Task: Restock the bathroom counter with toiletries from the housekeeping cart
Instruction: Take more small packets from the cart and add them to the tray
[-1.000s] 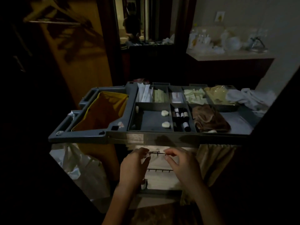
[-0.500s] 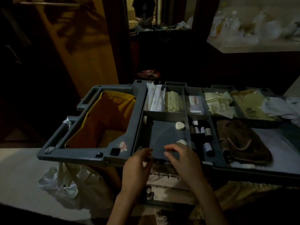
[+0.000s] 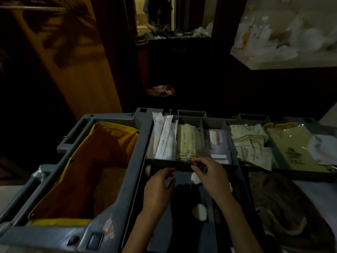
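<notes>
Hands over cart tray (image 3: 138,161). Our right hand (image 3: 213,178), fingers pinched at divider edge, sits just short of cream sachets (image 3: 187,141) standing lengthwise straight ahead; nearer of two. Left hand (image 3: 158,190) loosely curled, empty, beside it. We judge sachets next.

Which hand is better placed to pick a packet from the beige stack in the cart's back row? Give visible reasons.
The right hand. Its fingertips are at the divider next to the near end of the beige packets. The left hand is lower, over the front compartment, farther from them.
</notes>
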### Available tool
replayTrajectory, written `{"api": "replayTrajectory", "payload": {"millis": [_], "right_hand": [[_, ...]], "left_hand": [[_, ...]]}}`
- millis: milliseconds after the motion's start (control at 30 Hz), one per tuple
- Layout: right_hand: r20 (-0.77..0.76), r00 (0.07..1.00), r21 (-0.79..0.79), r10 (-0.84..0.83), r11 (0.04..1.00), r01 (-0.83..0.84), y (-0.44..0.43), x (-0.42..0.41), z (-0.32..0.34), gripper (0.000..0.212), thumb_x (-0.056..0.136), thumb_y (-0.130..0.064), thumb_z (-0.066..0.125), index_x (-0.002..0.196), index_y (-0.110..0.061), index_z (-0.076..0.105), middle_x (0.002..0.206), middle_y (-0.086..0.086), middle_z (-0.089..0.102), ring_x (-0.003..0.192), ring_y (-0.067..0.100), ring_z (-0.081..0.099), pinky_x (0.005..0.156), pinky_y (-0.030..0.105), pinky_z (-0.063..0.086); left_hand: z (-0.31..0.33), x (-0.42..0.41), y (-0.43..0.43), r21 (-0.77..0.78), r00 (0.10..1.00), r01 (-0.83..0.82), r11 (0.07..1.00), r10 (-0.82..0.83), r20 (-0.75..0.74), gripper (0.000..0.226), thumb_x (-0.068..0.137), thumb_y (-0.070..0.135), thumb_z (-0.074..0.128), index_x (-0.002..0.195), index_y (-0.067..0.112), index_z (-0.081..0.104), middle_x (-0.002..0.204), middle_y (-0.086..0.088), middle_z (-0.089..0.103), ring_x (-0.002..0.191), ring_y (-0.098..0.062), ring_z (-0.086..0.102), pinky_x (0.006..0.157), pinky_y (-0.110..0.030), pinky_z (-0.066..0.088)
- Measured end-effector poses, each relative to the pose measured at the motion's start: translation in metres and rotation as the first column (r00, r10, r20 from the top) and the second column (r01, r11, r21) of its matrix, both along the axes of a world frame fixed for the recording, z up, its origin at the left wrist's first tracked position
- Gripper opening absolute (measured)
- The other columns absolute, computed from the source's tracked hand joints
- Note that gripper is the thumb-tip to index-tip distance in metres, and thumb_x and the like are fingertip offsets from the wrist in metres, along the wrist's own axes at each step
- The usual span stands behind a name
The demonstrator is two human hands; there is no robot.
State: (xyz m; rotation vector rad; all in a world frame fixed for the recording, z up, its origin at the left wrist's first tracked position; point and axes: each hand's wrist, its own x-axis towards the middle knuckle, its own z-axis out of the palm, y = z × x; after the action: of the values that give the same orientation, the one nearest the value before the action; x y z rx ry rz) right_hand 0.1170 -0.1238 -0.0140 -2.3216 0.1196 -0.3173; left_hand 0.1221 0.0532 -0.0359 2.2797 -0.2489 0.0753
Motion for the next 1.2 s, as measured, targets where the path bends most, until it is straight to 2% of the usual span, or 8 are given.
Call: {"api": "replayTrajectory", "payload": {"millis": [233,400,633,800,933,1000,1133,1200], "right_hand": [[-0.01,0.999,0.074,-0.033,0.997,0.034,-0.003,0.045,-0.018,0.026,0.09,-0.018,0.065,0.115,-0.016,0.066,0.107,0.001,0.067,0.094,0.011,0.062,0.082,0.026,0.052],[-0.001,0.999,0.031,-0.044,0.999,0.044,0.003,0.069,-0.024,0.032,0.091,-0.015,0.061,0.123,-0.015,0.06,0.12,0.003,0.061,0.104,0.016,0.06,0.087,0.034,0.052],[0.045,0.987,-0.067,-0.154,0.985,0.157,-0.035,0.069,-0.023,0.026,0.088,-0.012,0.065,0.114,-0.014,0.065,0.112,0.005,0.061,0.099,0.022,0.062,0.079,0.034,0.053],[-0.03,0.983,-0.151,-0.182,0.973,0.175,-0.074,0.069,-0.028,0.03,0.088,-0.011,0.064,0.118,-0.013,0.063,0.119,0.008,0.059,0.108,0.026,0.058,0.084,0.029,0.045],[-0.047,0.974,-0.144,-0.223,0.966,0.214,-0.084,0.079,-0.026,0.033,0.089,-0.011,0.062,0.122,-0.013,0.06,0.125,0.009,0.057,0.115,0.028,0.054,0.09,0.032,0.043],[-0.055,0.967,-0.155,-0.249,0.959,0.238,-0.083,0.089,-0.027,0.041,0.089,-0.011,0.061,0.13,-0.012,0.055,0.133,0.01,0.052,0.121,0.029,0.051,0.093,0.033,0.042],[-0.23,0.94,-0.22,-0.252,0.954,0.202,-0.082,0.109,-0.038,0.069,0.093,-0.025,0.057,0.151,-0.013,0.022,0.153,0.011,0.029,0.137,0.03,0.033,0.103,0.036,0.036],[-0.26,0.93,-0.19,-0.262,0.958,0.217,-0.083,0.113,-0.043,0.074,0.092,-0.034,0.058,0.152,-0.013,0.019,0.152,0.012,0.032,0.135,0.03,0.037,0.102,0.036,0.037]], "left_hand": [[-0.013,0.031,-0.01,-0.106,0.998,-0.021,0.994,0.027,0.056,0.027,0.086,0.009,0.065,0.106,0.025,0.068,0.102,0.016,0.067,0.096,0.01,0.059,0.08,-0.001,0.039],[-0.015,0.042,-0.01,-0.145,0.992,-0.044,0.988,0.061,0.112,0.03,0.086,0.005,0.065,0.109,0.024,0.068,0.101,0.02,0.065,0.095,0.013,0.058,0.082,-0.004,0.043],[-0.004,0.053,-0.029,-0.205,0.992,0.009,0.979,0.017,0.127,0.027,0.088,0.007,0.062,0.109,0.024,0.068,0.096,0.015,0.067,0.088,0.007,0.061,0.075,-0.003,0.043],[0.002,0.069,-0.062,-0.24,0.991,0.13,0.962,-0.119,0.056,0.031,0.087,0.004,0.061,0.11,0.023,0.068,0.097,0.009,0.068,0.086,0.001,0.062,0.075,-0.015,0.051],[0.005,0.084,-0.095,-0.282,0.982,0.188,0.941,-0.188,0.028,0.027,0.089,0.004,0.06,0.108,0.02,0.068,0.096,0.007,0.069,0.084,-0.002,0.063,0.072,-0.012,0.05],[0.006,0.096,-0.108,-0.31,0.98,0.193,0.931,-0.201,0.008,0.027,0.088,0.003,0.058,0.107,0.021,0.067,0.093,0.008,0.068,0.083,-0.001,0.063,0.071,-0.012,0.05],[-0.001,0.12,-0.122,-0.354,0.99,0.127,0.926,-0.143,-0.017,0.021,0.09,0.007,0.059,0.108,0.016,0.067,0.097,0.007,0.069,0.085,0.001,0.063,0.076,-0.015,0.052],[-0.007,0.124,-0.121,-0.377,0.996,0.05,0.925,-0.076,-0.054,0.021,0.088,0.007,0.06,0.106,0.016,0.067,0.098,0.008,0.069,0.086,0.002,0.063,0.077,-0.017,0.053]]}}
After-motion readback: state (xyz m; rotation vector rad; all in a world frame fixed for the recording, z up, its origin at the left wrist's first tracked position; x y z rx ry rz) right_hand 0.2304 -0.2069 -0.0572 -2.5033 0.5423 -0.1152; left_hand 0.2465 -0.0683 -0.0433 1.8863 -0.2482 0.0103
